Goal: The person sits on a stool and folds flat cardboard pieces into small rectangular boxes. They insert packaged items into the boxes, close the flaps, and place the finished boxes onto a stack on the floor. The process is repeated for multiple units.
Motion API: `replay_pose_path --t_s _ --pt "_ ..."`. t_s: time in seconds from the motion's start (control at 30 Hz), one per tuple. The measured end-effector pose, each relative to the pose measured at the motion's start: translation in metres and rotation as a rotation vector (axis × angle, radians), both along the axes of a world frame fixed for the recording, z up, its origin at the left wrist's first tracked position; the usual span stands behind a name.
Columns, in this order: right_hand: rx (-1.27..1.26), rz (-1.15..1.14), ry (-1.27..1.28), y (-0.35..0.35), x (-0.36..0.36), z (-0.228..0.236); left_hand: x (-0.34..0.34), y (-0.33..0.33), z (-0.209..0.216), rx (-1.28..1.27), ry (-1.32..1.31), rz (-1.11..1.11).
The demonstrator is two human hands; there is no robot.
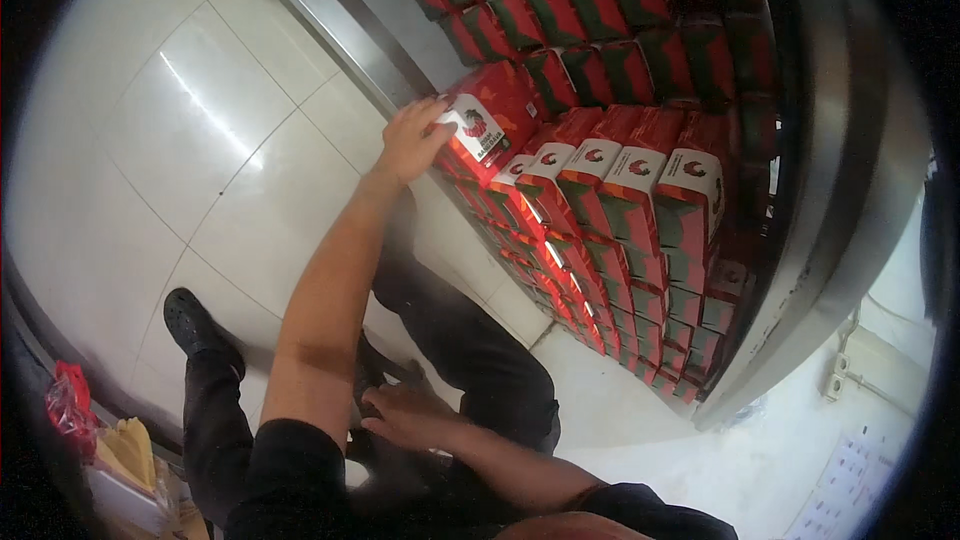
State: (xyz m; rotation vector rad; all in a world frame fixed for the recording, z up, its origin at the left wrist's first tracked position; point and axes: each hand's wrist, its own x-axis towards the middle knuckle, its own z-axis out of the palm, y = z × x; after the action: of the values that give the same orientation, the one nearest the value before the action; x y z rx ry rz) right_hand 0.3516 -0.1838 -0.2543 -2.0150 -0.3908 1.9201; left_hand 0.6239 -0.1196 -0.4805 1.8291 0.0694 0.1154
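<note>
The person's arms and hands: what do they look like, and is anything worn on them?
Both forearms are bare, with short black sleeves ending above the elbows. The left hand and right hand wear no gloves; no watch or rings can be seen.

Glossy white floor tiles point(170, 140) are seen at the left. A red plastic bag point(70, 405) and yellow packets point(128, 450) are stacked at lower left.

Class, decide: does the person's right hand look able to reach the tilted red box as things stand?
Probably yes, but not at once: the right hand rests low by the thigh, the tilted red box is held by the left hand, and nothing blocks the way.
</note>
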Motion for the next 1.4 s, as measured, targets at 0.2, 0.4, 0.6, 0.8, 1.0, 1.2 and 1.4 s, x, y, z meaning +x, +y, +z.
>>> replay_pose_path --t_s 0.2,0.4,0.6,0.8,1.0,1.2,1.4 --pt "-0.025 -0.09 -0.046 0.002 -0.001 0.004 0.033 0.012 0.018 0.02 0.188 -0.298" --pt "-0.03 -0.074 -0.024 0.002 0.01 0.011 0.037 0.002 0.024 -0.028 0.237 -0.287" --pt "0.007 -0.097 0.002 -0.006 0.003 0.0 0.049 0.008 0.013 -0.24 0.225 -0.296" --pt "0.011 -0.067 -0.006 -0.007 0.005 0.003 0.054 0.016 0.045 -0.303 0.127 -0.222" --pt "-0.01 -0.034 0.036 0.0 0.024 0.018 0.037 -0.016 0.113 -0.317 -0.125 -0.155" --pt "-0.028 -0.046 0.038 -0.005 0.01 0.002 0.012 -0.077 0.155 -0.438 0.241 -0.43" --pt "-0.047 -0.114 0.102 0.003 0.028 0.019 0.015 -0.083 0.159 -0.503 0.224 -0.394"
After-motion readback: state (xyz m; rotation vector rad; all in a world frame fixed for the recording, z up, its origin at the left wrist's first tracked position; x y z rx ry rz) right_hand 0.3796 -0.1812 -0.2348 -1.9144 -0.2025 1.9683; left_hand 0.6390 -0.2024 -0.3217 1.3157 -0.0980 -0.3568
